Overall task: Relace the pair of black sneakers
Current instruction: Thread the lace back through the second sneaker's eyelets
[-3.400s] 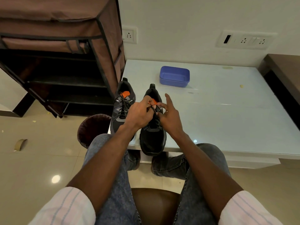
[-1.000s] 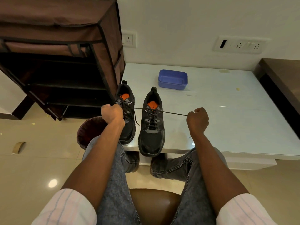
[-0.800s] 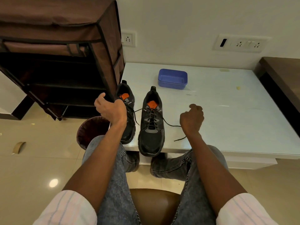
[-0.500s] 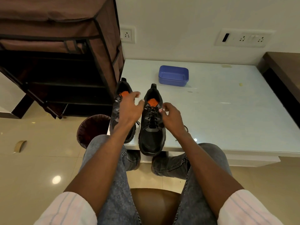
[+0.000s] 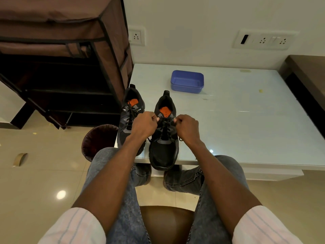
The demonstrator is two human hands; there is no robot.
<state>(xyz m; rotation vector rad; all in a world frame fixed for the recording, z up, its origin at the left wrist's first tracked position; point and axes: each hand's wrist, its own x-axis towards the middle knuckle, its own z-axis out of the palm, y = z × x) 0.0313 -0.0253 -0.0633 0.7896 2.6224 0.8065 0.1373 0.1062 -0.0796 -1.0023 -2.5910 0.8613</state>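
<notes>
Two black sneakers with orange insoles stand side by side at the front left of the white table (image 5: 246,124), toes toward me. The left sneaker (image 5: 129,110) is laced and partly hidden by my left hand. The right sneaker (image 5: 164,148) hangs its toe over the table edge. My left hand (image 5: 144,125) and my right hand (image 5: 187,128) sit on either side of its upper eyelets, fingers curled, each pinching an end of the black lace (image 5: 165,123). A loose lace end (image 5: 180,138) lies beside the shoe under my right wrist.
A blue plastic box (image 5: 187,81) sits farther back on the table. A brown fabric shoe rack (image 5: 61,64) stands at the left, touching the table's corner. A dark waste bin (image 5: 98,140) is on the floor by my left knee. My seat (image 5: 165,224) shows between my legs.
One second ago my fists were spread wide, pulling the lace taut sideways. Both hands have since come back together over the right sneaker's tongue and pinch the lace close to the eyelets.
</notes>
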